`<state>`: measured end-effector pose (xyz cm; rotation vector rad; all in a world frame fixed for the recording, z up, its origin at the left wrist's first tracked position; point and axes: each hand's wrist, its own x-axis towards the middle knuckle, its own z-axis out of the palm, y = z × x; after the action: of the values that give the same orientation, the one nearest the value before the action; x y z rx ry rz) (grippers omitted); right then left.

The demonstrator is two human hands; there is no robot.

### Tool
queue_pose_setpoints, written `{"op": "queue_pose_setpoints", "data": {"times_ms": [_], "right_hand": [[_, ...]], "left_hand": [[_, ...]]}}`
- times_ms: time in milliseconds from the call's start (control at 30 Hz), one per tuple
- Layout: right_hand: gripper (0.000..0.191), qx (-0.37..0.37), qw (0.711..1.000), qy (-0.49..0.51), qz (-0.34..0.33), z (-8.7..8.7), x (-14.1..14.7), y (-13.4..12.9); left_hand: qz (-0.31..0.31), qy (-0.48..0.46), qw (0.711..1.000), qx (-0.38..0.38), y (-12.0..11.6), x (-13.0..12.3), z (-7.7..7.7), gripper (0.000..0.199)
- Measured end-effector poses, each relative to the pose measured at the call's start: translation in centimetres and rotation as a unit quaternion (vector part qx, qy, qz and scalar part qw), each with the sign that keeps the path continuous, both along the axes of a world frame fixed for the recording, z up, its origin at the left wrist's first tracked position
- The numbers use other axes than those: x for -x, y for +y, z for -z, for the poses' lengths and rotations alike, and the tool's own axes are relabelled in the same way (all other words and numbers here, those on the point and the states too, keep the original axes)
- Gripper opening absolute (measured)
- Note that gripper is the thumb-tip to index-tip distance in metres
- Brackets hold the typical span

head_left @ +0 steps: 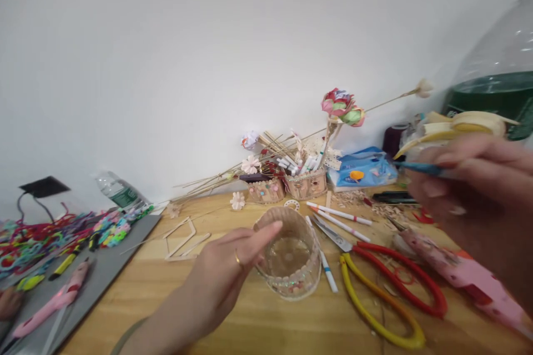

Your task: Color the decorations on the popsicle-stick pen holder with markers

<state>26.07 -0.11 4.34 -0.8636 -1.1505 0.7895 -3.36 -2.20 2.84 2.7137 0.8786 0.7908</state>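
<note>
Beaded cup [296, 287] was gripped at its left rim in the left hand [229, 263] over the wooden desk [133, 274], well forward of the back edge, where two decorated holders [306, 187] stood, stocked with white markers [293, 165]. The right hand [478, 205], raised well apart from the left, pinched a slim blue implement [425, 168]. Red-and-yellow-handled scissors [342, 243] lay between cup and pink glue gun [470, 280].

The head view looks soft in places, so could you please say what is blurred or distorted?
Head view: right hand smeared and shadowed; left hand clearer; large plastic bottle stretched and tilted at the right edge; white wall softly lit, without harsh glare.
</note>
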Motion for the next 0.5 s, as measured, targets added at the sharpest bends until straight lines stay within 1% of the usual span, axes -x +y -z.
{"op": "queue_pose_setpoints", "data": {"times_ms": [67, 133, 200, 300, 333, 400, 467, 500], "right_hand": [[0.024, 0.017, 0.997, 0.058, -0.042, 0.7, 1.1, 0.2], [0.021, 0.03, 0.992, 0.085, -0.089, 1.6, 2.2, 0.4], [0.02, 0.034, 0.989, 0.084, -0.121, 2.4, 2.9, 0.6], [0.02, 0.054, 0.985, 0.057, -0.151, 3.2, 3.6, 0.5], [0.021, 0.061, 0.986, 0.045, -0.151, 3.3, 3.8, 0.5], [0.019, 0.07, 0.989, 0.026, -0.128, 3.4, 4.4, 0.4], [0.017, 0.061, 0.993, 0.02, -0.095, 3.3, 5.1, 0.3], [0.015, 0.055, 0.995, 0.019, -0.085, 3.2, 5.5, 0.4]], "left_hand": [[0.019, 0.033, 0.999, 0.002, 0.5, -0.2, 0.2, 0.043], [0.006, 0.061, 0.998, 0.024, 0.9, -0.4, 0.3, 0.034], [-0.006, 0.091, 0.994, 0.063, 1.1, -0.6, 0.4, 0.028], [-0.001, 0.15, 0.982, 0.112, 1.4, -1.0, 0.8, 0.029], [0.004, 0.165, 0.979, 0.12, 1.5, -1.1, 0.9, 0.026], [-0.002, 0.172, 0.977, 0.124, 1.7, -1.3, 1.3, 0.025], [-0.036, 0.138, 0.979, 0.146, 1.9, -1.4, 1.7, 0.028], [-0.063, 0.102, 0.979, 0.168, 2.1, -1.5, 1.9, 0.03]]}}
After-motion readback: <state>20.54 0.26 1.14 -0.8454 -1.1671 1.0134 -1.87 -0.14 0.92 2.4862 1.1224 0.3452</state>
